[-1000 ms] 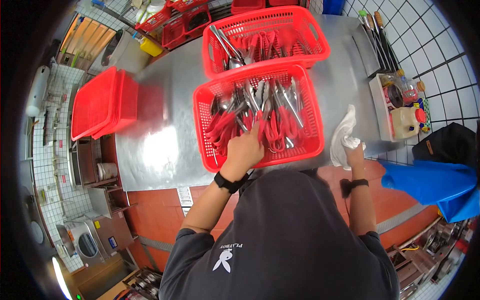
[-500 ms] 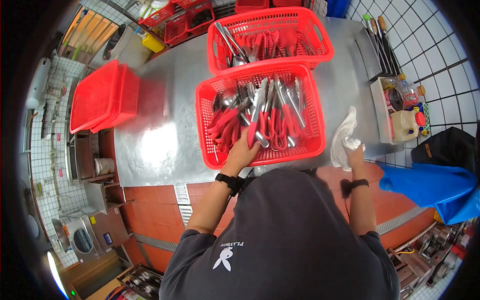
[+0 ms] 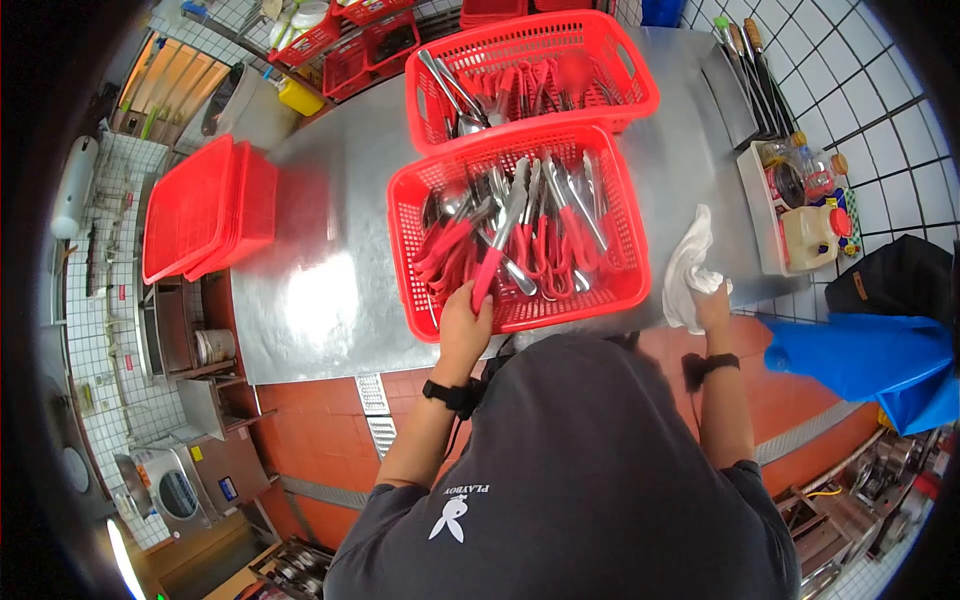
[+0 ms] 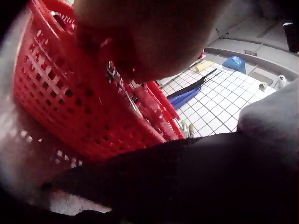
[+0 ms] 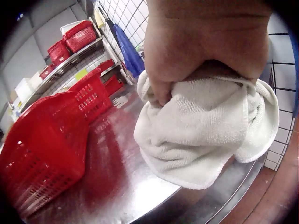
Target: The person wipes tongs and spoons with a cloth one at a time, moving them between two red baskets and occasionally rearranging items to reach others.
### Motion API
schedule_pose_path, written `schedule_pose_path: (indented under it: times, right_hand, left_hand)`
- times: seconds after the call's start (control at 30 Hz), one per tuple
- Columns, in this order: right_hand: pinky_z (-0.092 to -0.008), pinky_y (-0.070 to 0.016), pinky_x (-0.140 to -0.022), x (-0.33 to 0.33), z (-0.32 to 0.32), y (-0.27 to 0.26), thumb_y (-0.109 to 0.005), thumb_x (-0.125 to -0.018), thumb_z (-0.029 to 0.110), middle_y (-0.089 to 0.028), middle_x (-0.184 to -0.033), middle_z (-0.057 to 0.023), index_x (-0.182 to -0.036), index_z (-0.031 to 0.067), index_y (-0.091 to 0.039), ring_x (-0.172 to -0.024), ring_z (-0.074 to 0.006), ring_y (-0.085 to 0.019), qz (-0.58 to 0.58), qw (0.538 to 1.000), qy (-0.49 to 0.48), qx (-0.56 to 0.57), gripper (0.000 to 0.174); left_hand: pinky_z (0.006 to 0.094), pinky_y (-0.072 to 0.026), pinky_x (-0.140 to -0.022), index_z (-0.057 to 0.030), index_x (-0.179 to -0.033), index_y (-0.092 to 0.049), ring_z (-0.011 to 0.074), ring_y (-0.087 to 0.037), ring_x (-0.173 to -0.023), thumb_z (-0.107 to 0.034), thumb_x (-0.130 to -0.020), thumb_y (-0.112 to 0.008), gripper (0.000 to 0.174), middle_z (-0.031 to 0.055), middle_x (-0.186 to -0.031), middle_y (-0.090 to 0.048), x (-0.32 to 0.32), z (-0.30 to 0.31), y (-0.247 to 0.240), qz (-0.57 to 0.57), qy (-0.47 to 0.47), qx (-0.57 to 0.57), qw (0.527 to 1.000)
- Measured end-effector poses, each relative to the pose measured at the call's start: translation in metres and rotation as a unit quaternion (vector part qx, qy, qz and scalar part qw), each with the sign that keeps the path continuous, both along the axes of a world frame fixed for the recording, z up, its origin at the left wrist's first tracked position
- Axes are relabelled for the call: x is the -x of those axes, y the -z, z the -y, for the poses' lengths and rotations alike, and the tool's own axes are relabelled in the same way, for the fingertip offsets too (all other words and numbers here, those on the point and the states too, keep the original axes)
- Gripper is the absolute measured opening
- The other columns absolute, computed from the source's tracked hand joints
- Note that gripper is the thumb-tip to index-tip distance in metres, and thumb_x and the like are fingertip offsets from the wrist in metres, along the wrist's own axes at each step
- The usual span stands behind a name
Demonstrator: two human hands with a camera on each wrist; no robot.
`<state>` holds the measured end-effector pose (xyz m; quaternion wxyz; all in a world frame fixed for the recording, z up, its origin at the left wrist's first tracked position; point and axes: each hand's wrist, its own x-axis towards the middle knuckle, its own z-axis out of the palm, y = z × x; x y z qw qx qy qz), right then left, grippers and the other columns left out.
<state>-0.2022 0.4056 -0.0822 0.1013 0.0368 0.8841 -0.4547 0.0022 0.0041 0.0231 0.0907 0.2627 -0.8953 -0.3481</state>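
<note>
My left hand (image 3: 465,328) grips a pair of tongs (image 3: 491,266) by its red handle, at the near rim of the front red basket (image 3: 398,250). The tongs' metal end points away, above the basket's contents. Several other red-handled tongs (image 3: 577,235) lie inside, with a cluster of red handles (image 3: 442,252) on the left. In the left wrist view the hand is dark and hides the tongs. My right hand (image 3: 714,308) holds a bunched white cloth (image 5: 196,121) at the table's front edge; part of the cloth lies flat on the metal top.
A second red basket (image 3: 418,100) with utensils stands behind the first. Stacked red baskets (image 3: 190,210) are at the left of the metal table (image 3: 330,220). On the right, a white bin (image 3: 762,220) holds bottles and a jug (image 3: 808,240), beside a holder (image 3: 728,95) with long-handled tools.
My left hand has taken hold of one pair of tongs and drawn it back toward the basket's near left rim. The right hand stays at the cloth.
</note>
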Motion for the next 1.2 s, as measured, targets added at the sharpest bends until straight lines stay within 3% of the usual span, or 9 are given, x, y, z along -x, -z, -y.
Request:
schedule_pose_path:
  times: [0.13,0.17,0.3,0.43,0.53,0.9,0.97,1.1,1.2]
  right_hand:
    - [-0.0377,-0.0472,-0.088,0.002,-0.001,0.003,-0.074,-0.076,0.023,-0.063,-0.111,-0.0172,-0.118,-0.0001,-0.051,-0.104,-0.0307,-0.062,0.012,1.000,0.016,-0.019,0.054]
    - [-0.0376,-0.0473,-0.088,0.002,-0.002,0.005,-0.075,-0.076,0.024,-0.063,-0.111,-0.0173,-0.119,-0.0001,-0.051,-0.104,-0.0307,-0.062,0.014,1.000,0.012,-0.025,0.055]
    - [-0.0371,-0.0476,-0.087,0.002,0.000,0.001,-0.075,-0.075,0.026,-0.064,-0.109,-0.0172,-0.115,-0.0006,-0.053,-0.102,-0.0301,-0.062,0.005,0.999,0.012,-0.031,0.053]
    - [-0.0367,-0.0484,-0.085,0.008,-0.001,0.003,-0.076,-0.075,0.029,-0.066,-0.105,-0.0150,-0.109,0.0005,-0.057,-0.099,-0.0288,-0.064,0.007,1.000,-0.017,-0.023,0.048]
    - [-0.0364,-0.0487,-0.084,0.009,0.001,-0.003,-0.076,-0.075,0.029,-0.067,-0.104,-0.0138,-0.109,0.0013,-0.058,-0.098,-0.0278,-0.064,0.019,0.999,-0.025,-0.010,0.048]
    - [-0.0341,-0.0481,-0.080,0.013,-0.003,0.009,-0.074,-0.080,0.027,-0.068,-0.098,-0.0148,-0.099,-0.0036,-0.062,-0.091,-0.0233,-0.064,0.001,0.999,-0.019,-0.026,0.038]
    - [-0.0364,-0.0479,-0.085,0.016,-0.012,0.023,-0.076,-0.076,0.031,-0.066,-0.105,-0.0151,-0.110,0.0003,-0.058,-0.099,-0.0286,-0.064,0.010,0.998,-0.059,-0.033,0.049]
    - [-0.0369,-0.0478,-0.086,0.012,-0.015,0.025,-0.076,-0.076,0.032,-0.066,-0.106,-0.0151,-0.110,0.0009,-0.058,-0.100,-0.0295,-0.064,0.005,1.000,-0.028,0.008,0.050]
    - [-0.0371,-0.0477,-0.086,0.010,-0.010,0.022,-0.076,-0.075,0.031,-0.066,-0.106,-0.0147,-0.111,0.0014,-0.057,-0.100,-0.0303,-0.063,0.001,1.000,-0.013,-0.008,0.050]
  left_hand:
    - [0.0361,-0.0484,-0.077,0.0019,-0.115,-0.059,0.0312,-0.063,-0.086,-0.018,-0.089,-0.062,0.033,0.0219,-0.096,-0.065,-0.021,0.001,-0.034,0.002,-0.050,-0.085,0.995]
    - [0.0316,-0.0480,-0.074,0.0013,-0.116,-0.060,0.0235,-0.062,-0.081,-0.019,-0.091,-0.062,0.033,0.0167,-0.091,-0.066,-0.029,0.007,-0.026,-0.025,-0.054,-0.070,0.996]
    - [0.0285,-0.0471,-0.072,0.0001,-0.115,-0.060,0.0131,-0.058,-0.080,-0.018,-0.091,-0.062,0.030,0.0084,-0.086,-0.065,-0.048,0.022,-0.043,-0.070,-0.117,-0.110,0.985]
    - [0.0264,-0.0468,-0.072,-0.0004,-0.110,-0.061,0.0100,-0.057,-0.078,-0.014,-0.089,-0.064,0.026,0.0057,-0.082,-0.063,-0.048,0.023,-0.092,-0.058,-0.184,-0.073,0.978]
    - [0.0222,-0.0437,-0.069,0.0001,-0.113,-0.058,0.0076,-0.054,-0.076,-0.011,-0.089,-0.066,0.027,0.0020,-0.081,-0.059,-0.050,0.032,-0.093,-0.115,-0.160,-0.041,0.980]
    - [0.0232,-0.0471,-0.074,0.0007,-0.108,-0.058,0.0085,-0.056,-0.076,-0.003,-0.081,-0.072,0.031,0.0030,-0.082,-0.060,-0.028,0.042,-0.132,-0.165,-0.107,0.033,0.980]
    - [0.0239,-0.0481,-0.072,0.0009,-0.104,-0.059,0.0095,-0.058,-0.074,-0.002,-0.079,-0.071,0.028,0.0044,-0.080,-0.062,-0.024,0.042,-0.141,-0.163,-0.093,0.062,0.980]
    - [0.0287,-0.0505,-0.072,-0.0008,-0.098,-0.063,0.0172,-0.063,-0.074,-0.004,-0.075,-0.072,0.024,0.0099,-0.080,-0.066,-0.018,0.043,-0.160,-0.117,-0.080,0.074,0.987]
    - [0.0278,-0.0502,-0.071,0.0006,-0.098,-0.062,0.0149,-0.063,-0.075,-0.003,-0.079,-0.069,0.021,0.0096,-0.083,-0.067,-0.013,0.046,-0.164,-0.082,-0.035,0.098,0.991]
